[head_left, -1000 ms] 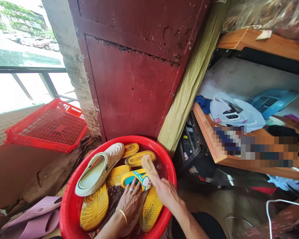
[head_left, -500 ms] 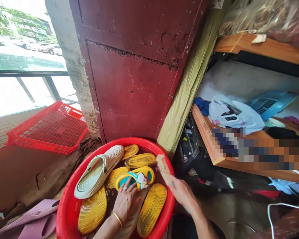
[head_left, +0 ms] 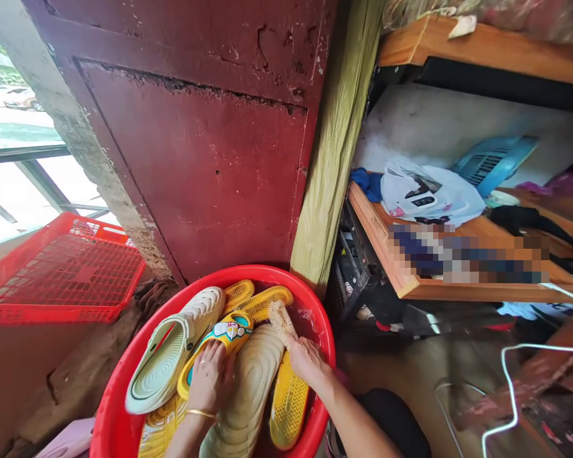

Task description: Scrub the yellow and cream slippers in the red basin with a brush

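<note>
My left hand [head_left: 211, 376], with a ring and a gold bangle, grips a yellow slipper [head_left: 241, 320] with a teal insole and a white cartoon figure on its strap. In my right hand [head_left: 309, 364] is a scrub brush [head_left: 281, 321], its pale bristles showing over the tub. A red tub [head_left: 328, 324] holds the footwear in water. Beside my left hand lies a white clog [head_left: 160, 366], tilted with its opening up. A large pale sole [head_left: 251, 381] faces up between my hands. Under my right forearm rests a yellow slipper sole [head_left: 289, 401]; more yellow slippers lie around.
A red plastic crate [head_left: 76, 267] stands at left, with a pink slipper [head_left: 69, 439] below it. Behind the tub is a dark red door [head_left: 210, 159]. Wooden shelves [head_left: 410, 289] at right hold a white plastic bag [head_left: 424, 191]. A white cable [head_left: 506, 381] hangs at lower right.
The decorated yellow slipper has moved left with my left hand, uncovering more of the pale sole. My right hand has brought the brush inward from the tub's right rim. The view has shifted right.
</note>
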Demonstrator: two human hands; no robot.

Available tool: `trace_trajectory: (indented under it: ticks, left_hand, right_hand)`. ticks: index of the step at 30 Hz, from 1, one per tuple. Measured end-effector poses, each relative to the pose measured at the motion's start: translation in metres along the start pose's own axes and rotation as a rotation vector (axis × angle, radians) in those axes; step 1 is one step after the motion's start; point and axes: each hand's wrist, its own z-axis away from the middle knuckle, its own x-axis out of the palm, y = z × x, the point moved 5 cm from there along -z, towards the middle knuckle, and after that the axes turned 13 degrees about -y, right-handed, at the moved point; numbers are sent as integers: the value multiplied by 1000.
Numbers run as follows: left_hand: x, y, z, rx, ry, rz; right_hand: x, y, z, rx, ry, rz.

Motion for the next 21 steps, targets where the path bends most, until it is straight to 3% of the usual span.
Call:
trace_trajectory:
  ticks: [5, 7, 15, 18, 21]
  left_hand:
    - [35, -10, -6, -129, -288, -69]
    - [42, -14, -8, -131, -347, -48]
    - [41, -26, -19, -71, -163, -72]
    - [29, -25, -15, -34, -120, -66]
    - [5, -11, 5, -19, -111, -78]
  right_hand:
    - [5, -8, -8, 21, -46, 26]
    - [5, -8, -9, 24, -56, 25]
    - [8, -3, -10, 49, -43, -38]
    - [5, -4, -9, 53, -23, -74]
    - [1, -3, -5, 39, -3, -106]
